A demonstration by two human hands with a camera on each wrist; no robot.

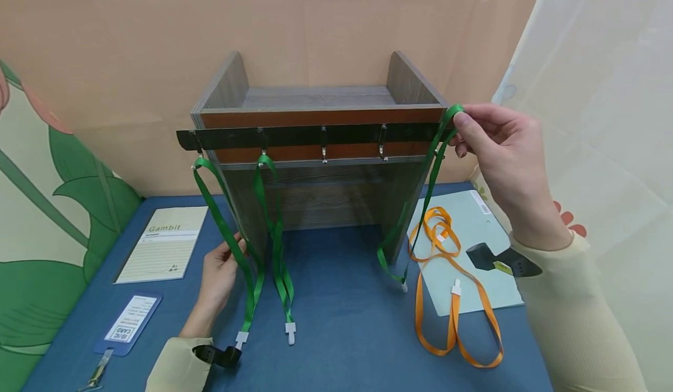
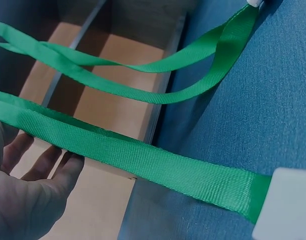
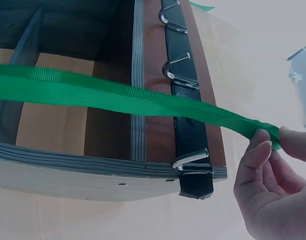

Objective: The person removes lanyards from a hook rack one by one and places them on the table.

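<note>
My right hand pinches the top loop of a green lanyard between thumb and fingers. It stands by the right end of a black hook strip on a grey wooden shelf. The lanyard hangs down past the shelf's right side, and the end hook lies close by. Two more green lanyards hang from the two leftmost hooks. Low at the shelf's left side, behind the outer lanyard, my left hand rests its fingertips near the side panel.
A white notepad and a blue card holder with a metal clip lie at left on the blue tabletop. At right an orange lanyard is spread partly over a pale clipboard. Bare hooks stick out mid-strip.
</note>
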